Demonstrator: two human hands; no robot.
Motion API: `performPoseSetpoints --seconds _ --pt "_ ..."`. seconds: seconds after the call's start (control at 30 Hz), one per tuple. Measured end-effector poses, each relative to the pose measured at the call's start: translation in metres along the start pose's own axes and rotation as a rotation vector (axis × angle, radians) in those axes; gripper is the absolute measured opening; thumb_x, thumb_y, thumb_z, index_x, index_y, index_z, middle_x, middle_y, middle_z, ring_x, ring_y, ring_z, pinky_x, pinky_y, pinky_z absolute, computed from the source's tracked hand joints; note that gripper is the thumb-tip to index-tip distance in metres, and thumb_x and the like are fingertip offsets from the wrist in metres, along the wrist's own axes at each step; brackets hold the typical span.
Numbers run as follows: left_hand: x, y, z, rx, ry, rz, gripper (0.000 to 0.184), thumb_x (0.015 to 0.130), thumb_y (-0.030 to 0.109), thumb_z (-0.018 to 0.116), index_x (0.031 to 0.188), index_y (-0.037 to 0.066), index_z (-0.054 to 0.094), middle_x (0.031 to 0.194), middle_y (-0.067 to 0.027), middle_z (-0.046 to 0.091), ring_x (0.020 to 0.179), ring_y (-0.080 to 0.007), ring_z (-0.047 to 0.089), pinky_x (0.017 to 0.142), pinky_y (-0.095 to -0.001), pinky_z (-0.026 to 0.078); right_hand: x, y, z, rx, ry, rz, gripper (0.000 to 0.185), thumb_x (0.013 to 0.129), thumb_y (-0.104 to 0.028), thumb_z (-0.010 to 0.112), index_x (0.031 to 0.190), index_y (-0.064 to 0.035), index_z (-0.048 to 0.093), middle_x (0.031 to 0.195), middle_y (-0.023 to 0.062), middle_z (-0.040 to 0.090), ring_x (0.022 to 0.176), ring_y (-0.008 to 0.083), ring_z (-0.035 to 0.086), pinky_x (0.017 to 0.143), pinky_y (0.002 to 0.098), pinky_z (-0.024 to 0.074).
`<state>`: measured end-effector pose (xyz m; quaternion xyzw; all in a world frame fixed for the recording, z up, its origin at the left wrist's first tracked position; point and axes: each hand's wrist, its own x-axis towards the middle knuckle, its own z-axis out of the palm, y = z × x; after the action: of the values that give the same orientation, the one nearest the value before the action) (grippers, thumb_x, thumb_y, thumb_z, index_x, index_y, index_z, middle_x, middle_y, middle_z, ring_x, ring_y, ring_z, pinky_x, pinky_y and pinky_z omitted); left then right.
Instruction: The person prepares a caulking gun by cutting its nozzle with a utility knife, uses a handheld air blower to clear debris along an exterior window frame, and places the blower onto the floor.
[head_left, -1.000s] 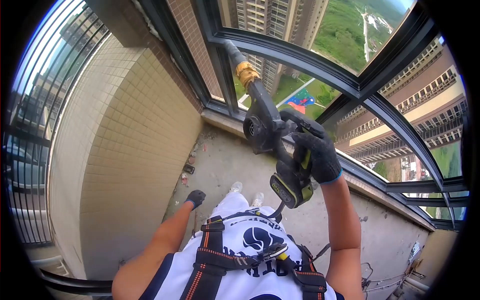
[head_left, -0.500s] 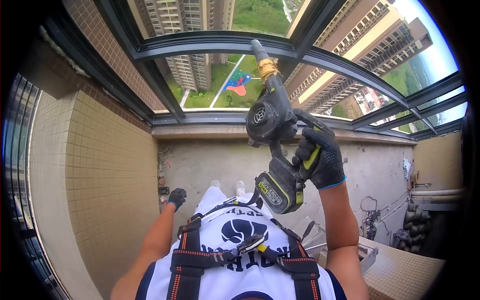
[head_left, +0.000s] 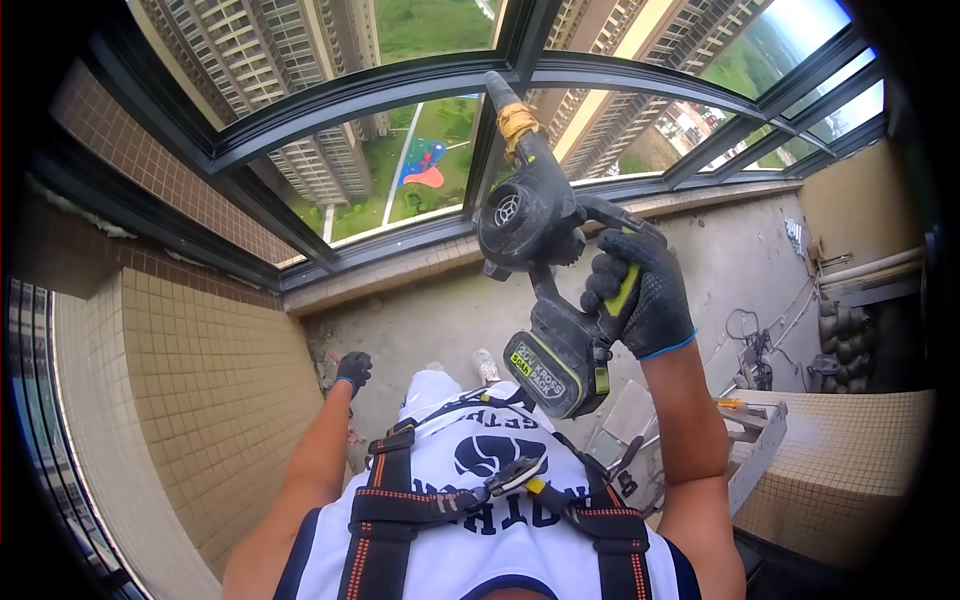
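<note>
My right hand (head_left: 640, 290), in a black knit glove with a blue cuff, is wrapped round the green-trimmed handle of a cordless leaf blower (head_left: 527, 215). The blower is dusty and black, with a round vented housing and a battery pack (head_left: 550, 368) at its base. Yellowish tape (head_left: 516, 122) binds its nozzle, which points up and away toward the window frame (head_left: 420, 75); whether it touches is unclear. Low at my left side, my gloved left hand (head_left: 354, 370) hangs with loosely bent fingers and nothing in it.
Harness straps (head_left: 385, 500) cross my chest. A tiled wall (head_left: 210, 390) stands at left. Beneath the windows runs a ledge (head_left: 400, 275) above a dusty concrete floor (head_left: 410, 330). At right are tangled cables (head_left: 752, 345), a metal ladder-like piece (head_left: 755, 455) and a tiled block (head_left: 840, 440).
My view has turned to the right, and the window frames now slant. The blower stays in my right hand, its nozzle nearer a frame junction. My left hand still hangs low.
</note>
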<state>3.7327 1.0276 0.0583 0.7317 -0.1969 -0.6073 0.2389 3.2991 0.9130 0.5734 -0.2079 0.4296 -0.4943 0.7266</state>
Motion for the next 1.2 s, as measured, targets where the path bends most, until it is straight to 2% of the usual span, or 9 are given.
performPoseSetpoints --seconds 0.07,0.27,0.5,0.6,0.8,0.97,1.07,1.1,1.2 --pt "-0.009 0.049 0.018 -0.033 -0.080 0.140 0.032 0.096 0.031 0.057 0.120 0.009 0.060 0.100 -0.0091 0.068 0.069 -0.0165 0.061 0.056 -0.0310 0.048 0.007 -0.003 -0.006 -0.029 -0.061 -0.032 0.033 0.098 -0.014 0.052 0.129 -0.0027 0.055 0.065 -0.0042 0.039 0.055 0.0095 0.043 0.055 0.0301 0.0417" --pt "-0.028 0.057 0.039 -0.077 -0.090 0.380 0.027 0.095 0.028 0.061 0.109 0.006 0.066 0.092 -0.0081 0.069 0.070 -0.0140 0.063 0.060 -0.0273 0.049 0.032 -0.026 0.019 -0.417 -0.189 -0.047 0.012 0.099 -0.015 0.051 0.102 -0.0055 0.058 0.070 -0.0015 0.050 0.059 0.0102 0.053 0.055 0.0271 0.0442" --pt "-0.048 -0.056 -0.011 0.061 0.015 -0.214 0.018 0.090 0.026 0.058 0.097 0.010 0.062 0.081 -0.0066 0.065 0.056 -0.0170 0.059 0.048 -0.0348 0.047 0.065 0.008 0.061 -0.200 -0.458 0.339 0.018 0.091 -0.017 0.066 0.104 -0.0043 0.066 0.075 0.0018 0.058 0.062 0.0139 0.057 0.058 0.0326 0.0504" --pt "-0.047 -0.102 -0.041 0.252 -0.279 -0.216 0.015 0.093 0.025 0.045 0.085 0.020 0.056 0.072 -0.0030 0.053 0.051 -0.0197 0.048 0.041 -0.0367 0.034 0.055 0.009 0.066 -0.465 -0.489 0.144 0.029 0.087 -0.017 0.071 0.112 -0.0020 0.069 0.084 0.0048 0.066 0.069 0.0120 0.062 0.062 0.0259 0.0526" --pt "-0.068 -0.119 -0.033 -0.224 -0.163 -0.335 0.018 0.094 0.035 0.048 0.082 0.022 0.050 0.070 -0.0026 0.046 0.052 -0.0186 0.040 0.043 -0.0347 0.025 -0.006 -0.018 -0.002 -0.426 -0.259 -0.042 0.060 0.083 -0.016 0.065 0.139 0.0026 0.054 0.097 -0.0008 0.065 0.063 -0.0009 0.049 0.052 0.0141 0.0369" --pt "0.002 -0.197 -0.042 0.263 -0.392 -0.262 0.012 0.092 0.027 0.057 0.095 0.016 0.062 0.086 -0.0029 0.065 0.083 -0.0214 0.063 0.057 -0.0408 0.050 -0.024 -0.052 -0.055 -0.424 0.074 -0.200 0.053 0.087 -0.010 0.058 0.138 0.0019 0.054 0.063 -0.0032 0.051 0.049 0.0047 0.046 0.044 0.0205 0.0381" --pt "0.031 -0.148 -0.049 0.406 -0.400 -0.209 0.013 0.091 0.030 0.059 0.098 0.019 0.063 0.091 -0.0027 0.066 0.084 -0.0202 0.064 0.057 -0.0408 0.051 -0.007 -0.063 -0.080 -0.142 0.128 -0.098 0.045 0.090 -0.009 0.057 0.134 0.0001 0.056 0.061 -0.0050 0.042 0.047 0.0067 0.040 0.043 0.0251 0.0352" --pt "0.040 -0.126 -0.047 0.466 -0.406 -0.189 0.014 0.090 0.031 0.060 0.099 0.021 0.064 0.093 -0.0026 0.066 0.084 -0.0196 0.065 0.057 -0.0408 0.051 0.004 -0.072 -0.094 -0.185 -0.024 -0.025 0.007 0.095 -0.019 0.055 0.092 -0.0134 0.053 0.064 -0.0062 0.042 0.053 0.0091 0.047 0.056 0.0316 0.0444" --pt "0.066 -0.037 -0.026 0.653 -0.440 -0.126 0.019 0.087 0.034 0.062 0.104 0.025 0.065 0.099 -0.0024 0.067 0.086 -0.0177 0.066 0.057 -0.0408 0.052 0.024 -0.080 -0.099 -0.160 0.024 -0.105 0.007 0.094 -0.018 0.056 0.094 -0.0111 0.055 0.066 -0.0047 0.044 0.054 0.0094 0.048 0.056 0.0334 0.0463"
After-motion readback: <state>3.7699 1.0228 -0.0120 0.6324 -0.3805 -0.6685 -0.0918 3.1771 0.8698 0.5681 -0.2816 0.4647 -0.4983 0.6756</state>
